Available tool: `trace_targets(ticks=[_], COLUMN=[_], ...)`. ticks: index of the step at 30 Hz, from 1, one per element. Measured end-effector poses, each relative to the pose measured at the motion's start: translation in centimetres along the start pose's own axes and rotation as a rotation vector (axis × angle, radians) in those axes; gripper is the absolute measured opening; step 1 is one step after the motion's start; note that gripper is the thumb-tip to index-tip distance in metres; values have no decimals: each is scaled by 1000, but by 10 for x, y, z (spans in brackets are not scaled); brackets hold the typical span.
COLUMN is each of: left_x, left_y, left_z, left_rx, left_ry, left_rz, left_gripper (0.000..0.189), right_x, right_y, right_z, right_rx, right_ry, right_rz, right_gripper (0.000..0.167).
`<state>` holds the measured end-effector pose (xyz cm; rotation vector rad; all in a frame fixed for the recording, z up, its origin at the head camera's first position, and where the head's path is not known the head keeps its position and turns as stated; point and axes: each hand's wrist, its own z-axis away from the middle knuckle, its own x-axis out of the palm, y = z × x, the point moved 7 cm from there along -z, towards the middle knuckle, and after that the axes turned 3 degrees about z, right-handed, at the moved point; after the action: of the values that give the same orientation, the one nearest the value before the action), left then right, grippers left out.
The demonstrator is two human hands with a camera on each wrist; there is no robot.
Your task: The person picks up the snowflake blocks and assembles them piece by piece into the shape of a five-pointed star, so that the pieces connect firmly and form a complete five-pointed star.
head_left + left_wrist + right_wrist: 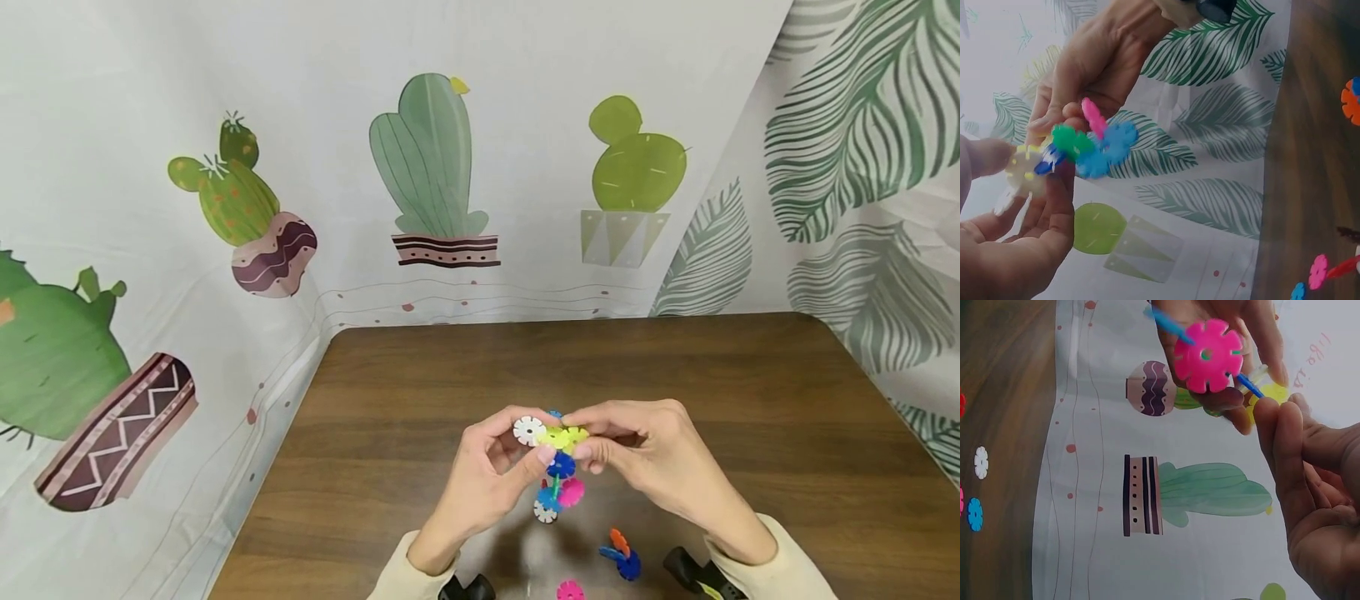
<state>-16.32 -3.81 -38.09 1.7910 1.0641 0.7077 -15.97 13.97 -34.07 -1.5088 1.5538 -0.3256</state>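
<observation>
In the head view, both hands hold up a linked cluster of notched plastic discs above the table. My left hand [483,479] grips it from the left, thumb and fingers near a white disc [529,431] and a yellow disc [562,438]. On the other side, my right hand [663,458] pinches the yellow part with thumb and fingertips. Below hang a dark blue disc [561,465], a pink disc [572,492], a light blue disc [548,499] and a second white disc [545,512]. A green disc [1072,142] shows in the left wrist view. Fingers partly hide the yellow part.
Near the front of the brown table [420,375] lie an orange-and-blue disc cluster [628,565] and a loose pink disc [570,591]. The right wrist view also shows a loose white disc [981,462] and a blue disc [975,514]. A cactus-print cloth [525,167] hangs behind.
</observation>
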Motion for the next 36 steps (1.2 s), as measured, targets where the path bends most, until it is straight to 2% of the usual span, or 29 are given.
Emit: trace_targets(ticks=[4, 8, 12, 16, 18, 19, 23, 26, 28, 30, 32, 34, 36], left_x=[3, 5, 4, -1, -4, -6, -12, -15, -16, -16, -16, -16, -16], left_y=[-7, -13, -14, -11, -10, -9, -6, -5, -6, -6, -7, -8, -8], left_z=[0, 1, 1, 0, 0, 0, 0, 1, 1, 1, 2, 2, 3], left_rx=[-56, -138, -117, -98, -107, -110, -110, -114, -122, -132, -142, -150, -152], left_ry=[8, 27, 75, 149, 184, 198, 234, 248, 257, 264, 267, 268, 268], left_rz=[70, 82, 32, 9, 6, 4, -11, -15, -15, -16, -19, -19, -18], left_gripper=[31, 43, 46, 43, 44, 45, 46, 46, 46, 45, 45, 45, 44], right_x=[0, 1, 3, 0, 0, 2, 20, 34, 41, 46, 50, 52, 51], right_y=[7, 12, 19, 32, 41, 45, 66, 84, 95, 101, 104, 105, 104], right_z=[-1, -1, 4, 16, 24, 29, 55, 79, 92, 101, 105, 108, 108], right_rx=[97, 152, 166, 183, 187, 183, 187, 312, 417, 475, 486, 447, 367], right_ry=[29, 60, 69, 70, 11, -44, -377, -624, -739, -792, -794, -758, -705], right_rz=[-46, -89, -104, -21, 82, 143, 332, 394, 425, 447, 458, 470, 474], right_gripper=[31, 26, 23, 23, 20, 18, 9, 25, 34, 42, 43, 40, 34])
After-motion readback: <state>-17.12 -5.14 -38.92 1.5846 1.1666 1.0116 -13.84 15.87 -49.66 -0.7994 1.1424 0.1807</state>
